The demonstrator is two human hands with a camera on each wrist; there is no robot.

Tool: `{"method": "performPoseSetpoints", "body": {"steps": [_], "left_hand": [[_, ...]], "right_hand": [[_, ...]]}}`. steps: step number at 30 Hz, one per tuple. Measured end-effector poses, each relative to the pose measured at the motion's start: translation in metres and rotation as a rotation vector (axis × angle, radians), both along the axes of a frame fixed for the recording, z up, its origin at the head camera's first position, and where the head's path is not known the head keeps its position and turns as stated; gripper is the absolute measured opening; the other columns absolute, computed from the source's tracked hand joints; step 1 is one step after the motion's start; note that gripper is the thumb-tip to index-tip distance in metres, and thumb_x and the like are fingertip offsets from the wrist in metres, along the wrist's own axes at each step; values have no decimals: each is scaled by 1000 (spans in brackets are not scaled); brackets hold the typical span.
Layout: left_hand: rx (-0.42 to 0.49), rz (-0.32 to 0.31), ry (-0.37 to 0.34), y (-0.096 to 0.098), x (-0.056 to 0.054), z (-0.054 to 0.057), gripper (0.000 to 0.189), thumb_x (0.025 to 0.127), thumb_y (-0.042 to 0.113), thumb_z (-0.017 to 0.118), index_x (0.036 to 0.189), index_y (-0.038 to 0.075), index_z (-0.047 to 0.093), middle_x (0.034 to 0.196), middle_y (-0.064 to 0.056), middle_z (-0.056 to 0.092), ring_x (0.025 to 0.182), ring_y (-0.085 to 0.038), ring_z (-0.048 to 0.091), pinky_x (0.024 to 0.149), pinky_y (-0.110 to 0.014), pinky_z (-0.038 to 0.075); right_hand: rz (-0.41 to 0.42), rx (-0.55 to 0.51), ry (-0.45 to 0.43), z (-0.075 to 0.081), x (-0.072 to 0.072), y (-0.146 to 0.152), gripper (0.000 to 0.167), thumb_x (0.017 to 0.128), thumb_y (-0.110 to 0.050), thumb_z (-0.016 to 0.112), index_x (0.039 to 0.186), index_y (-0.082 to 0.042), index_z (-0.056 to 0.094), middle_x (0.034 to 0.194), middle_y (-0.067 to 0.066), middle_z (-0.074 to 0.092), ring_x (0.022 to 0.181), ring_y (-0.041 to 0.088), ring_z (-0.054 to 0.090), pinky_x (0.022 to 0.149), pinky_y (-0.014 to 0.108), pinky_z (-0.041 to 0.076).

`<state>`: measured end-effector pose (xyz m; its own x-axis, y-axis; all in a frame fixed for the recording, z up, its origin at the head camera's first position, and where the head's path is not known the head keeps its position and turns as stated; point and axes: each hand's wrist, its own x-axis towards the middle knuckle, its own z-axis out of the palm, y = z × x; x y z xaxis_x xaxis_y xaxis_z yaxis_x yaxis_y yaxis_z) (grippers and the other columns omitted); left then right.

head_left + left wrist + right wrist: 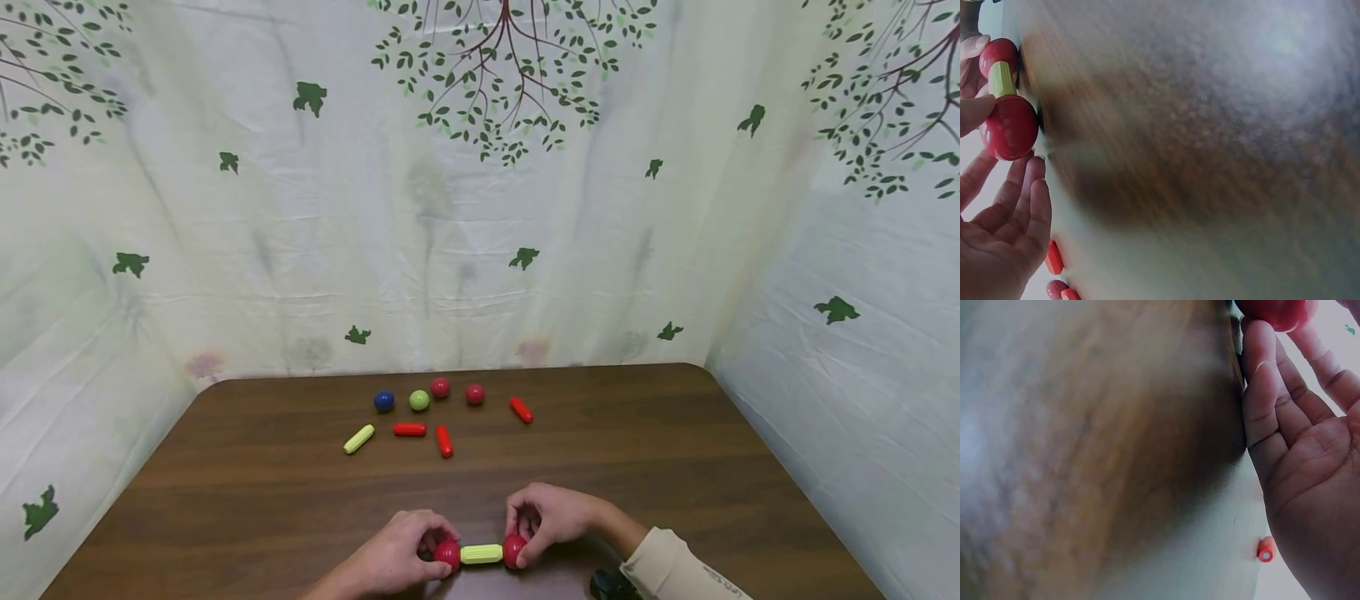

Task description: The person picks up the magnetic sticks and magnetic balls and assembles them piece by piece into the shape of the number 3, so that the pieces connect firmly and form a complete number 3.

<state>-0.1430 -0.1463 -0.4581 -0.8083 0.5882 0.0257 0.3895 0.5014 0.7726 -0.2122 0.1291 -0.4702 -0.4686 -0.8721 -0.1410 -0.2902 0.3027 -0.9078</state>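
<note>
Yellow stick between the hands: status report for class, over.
Left hand pinches a red ball; right hand pinches a second red ball. Yellow stick between them, touching both. Loose pieces farther back, out of the way.

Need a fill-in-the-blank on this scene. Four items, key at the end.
1. The left hand holds a ball coloured ____.
2. In the head view, the right hand holds the second ball at the yellow stick's ____ end.
3. Among the loose balls, the leftmost in the head view is ____.
4. Loose red sticks number ____.

Missing words: red; right; blue; three.
</note>
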Motion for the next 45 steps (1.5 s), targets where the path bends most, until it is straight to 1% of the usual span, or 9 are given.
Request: {"method": "performPoseSetpoints", "body": {"steps": [8, 13, 16, 21, 26, 31, 36, 41, 45], "left_hand": [[-38, 5, -6, 5, -2, 0, 22, 78, 18, 80, 97, 13, 68, 82, 15, 56, 74, 1, 52, 65, -21, 45], [-73, -7, 25, 17, -6, 0, 19, 77, 18, 79, 93, 16, 68, 81, 16, 54, 74, 2, 48, 64, -19, 42], [-73, -22, 32, 25, -10, 1, 17, 77, 15, 78, 91, 15, 70, 79, 17, 56, 72, 3, 49, 64, -18, 42], [-53, -26, -4, 32, -15, -1, 14, 76, 10, 78, 88, 13, 71, 75, 16, 58, 67, 2, 51, 62, -17, 43], [-32, -4, -51, 34, -14, -6, 15, 75, 9, 79, 88, 14, 72, 71, 15, 56, 63, 2, 49, 58, -18, 41], [18, 21, -67, 36, -13, -8, 16, 74, 8, 80, 87, 12, 73, 68, 13, 58, 61, 1, 49, 55, -18, 40], [65, 42, -102, 37, -14, -8, 15, 71, 5, 81, 84, 10, 75, 71, 10, 65, 61, 1, 52, 54, -19, 42], [56, 50, -107, 38, -14, -6, 15, 70, 5, 81, 83, 10, 76, 68, 9, 65, 59, 1, 52, 52, -19, 42], [65, 52, -139, 38, -14, -4, 15, 70, 2, 81, 83, 9, 76, 68, 6, 66, 58, 0, 53, 51, -19, 42]], "right_hand": [[2, -11, -6, 1, 0, 1, 20, 76, -6, 78, 91, -5, 63, 72, -8, 58, 63, -1, 51, 57, 13, 41], [2, -16, -16, 1, -1, 2, 21, 77, -6, 77, 91, -4, 63, 72, -9, 58, 64, -1, 51, 57, 13, 41], [2, -23, -23, -1, -1, 3, 21, 77, -6, 78, 92, -3, 63, 72, -9, 58, 63, -1, 51, 57, 13, 41], [2, -30, -26, -3, -1, 2, 21, 78, -6, 77, 92, -3, 63, 73, -9, 58, 64, -2, 52, 58, 13, 41], [8, -25, -31, -3, -1, 1, 20, 78, -7, 77, 93, -3, 63, 74, -9, 59, 64, -2, 52, 58, 13, 41], [6, -17, -21, -1, -2, 2, 21, 77, -5, 78, 92, -3, 63, 72, -10, 59, 63, -2, 52, 57, 13, 41], [7, -19, -8, 0, -2, 1, 21, 77, -5, 78, 91, -2, 63, 71, -10, 58, 63, -2, 52, 57, 13, 41], [7, -21, -27, 0, -1, 1, 22, 77, -5, 78, 92, -1, 62, 72, -9, 58, 63, -2, 52, 57, 13, 41], [3, -25, -39, -1, -1, 1, 22, 77, -4, 77, 92, 0, 62, 72, -9, 58, 64, -2, 52, 58, 13, 42]]}}
